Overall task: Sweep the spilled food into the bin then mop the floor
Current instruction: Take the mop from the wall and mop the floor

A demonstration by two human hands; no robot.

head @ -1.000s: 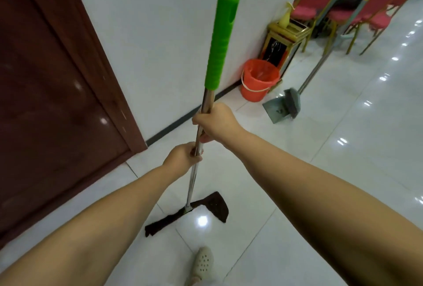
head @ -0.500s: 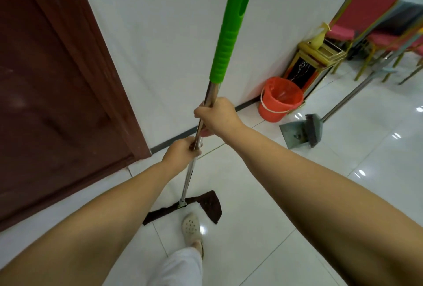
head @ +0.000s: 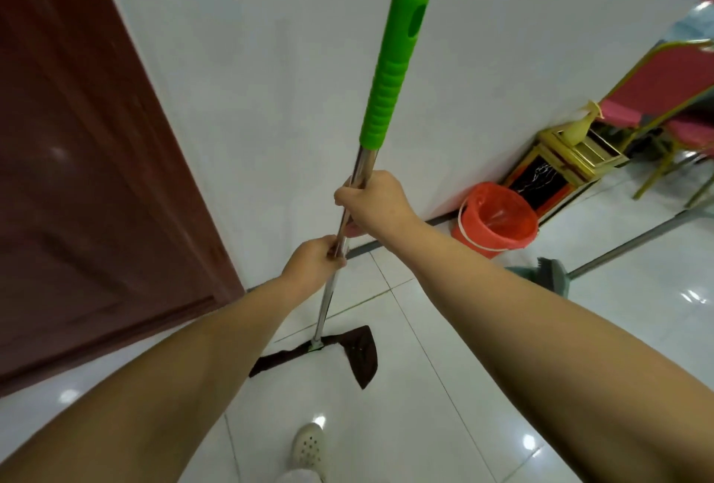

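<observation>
Both hands grip the mop [head: 361, 189] on its bare metal shaft, below the green grip. The right hand [head: 373, 202] is the higher one, its fingers curled round the shaft just under the green grip's lower end; the left hand [head: 315, 264] is wrapped round the shaft directly beneath it, the two nearly touching. The shaft leans slightly, its green top tilted to the right above the hands.

The mop's dark brown cloth head [head: 349, 351] lies flat on the white tiled floor [head: 483, 386], well below the hands, with one end folded into a wider flap to the right of the shaft's foot. A white perforated shoe [head: 309, 448] stands on the tiles nearer the camera than the mop head.

To the right of the mop, against the white wall [head: 270, 77], sits the orange bin [head: 496, 220] (lined with a thin orange bag, its inside hard to read). Just beyond the bin stands a gold-framed black stand [head: 556, 169], and past that a red chair [head: 664, 84] with a gold frame. Right of the mop and nearer than the bin, a grey-green broom head [head: 552, 276] rests on the tiles, partly hidden by the right forearm, its long handle running off to the right edge. Left of the mop is a dark red-brown door [head: 89, 181].
</observation>
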